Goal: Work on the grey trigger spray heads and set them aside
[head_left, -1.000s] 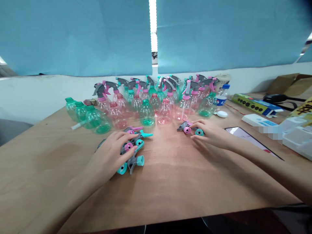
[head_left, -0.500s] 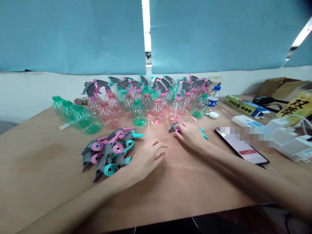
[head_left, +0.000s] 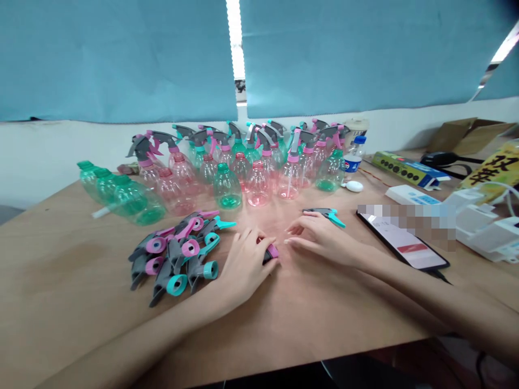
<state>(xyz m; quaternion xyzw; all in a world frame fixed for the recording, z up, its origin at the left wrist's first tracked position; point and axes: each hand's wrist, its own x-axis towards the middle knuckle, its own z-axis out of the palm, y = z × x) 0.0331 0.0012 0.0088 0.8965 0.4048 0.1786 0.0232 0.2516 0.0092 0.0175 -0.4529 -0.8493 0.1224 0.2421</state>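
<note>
My left hand (head_left: pixel 248 262) is closed around a grey and pink spray head (head_left: pixel 272 252), low over the middle of the table; most of the spray head is hidden by the fingers. To the right, my right hand (head_left: pixel 314 237) holds nothing, its fingers apart and pointing at the left hand. Just beyond it lies a grey and turquoise spray head (head_left: pixel 330 215). A pile of loose pink and turquoise spray heads (head_left: pixel 176 251) lies left of my left hand. Behind both hands stand uncapped bottles, among them a green bottle (head_left: pixel 227 186) and a pink bottle (head_left: pixel 258 183).
Several bottles with spray heads fitted (head_left: pixel 294 175) stand at the back. Green bottles (head_left: pixel 133 200) lean at the left. On the right are a phone (head_left: pixel 401 237), a white power strip (head_left: pixel 482 227), a long box (head_left: pixel 409 172), a soda bottle (head_left: pixel 353 156) and an open carton (head_left: pixel 466 135).
The pink spray head under my right hand has come left and is now in my left hand. My right hand has let go and drawn slightly nearer. The view has shifted a little.
</note>
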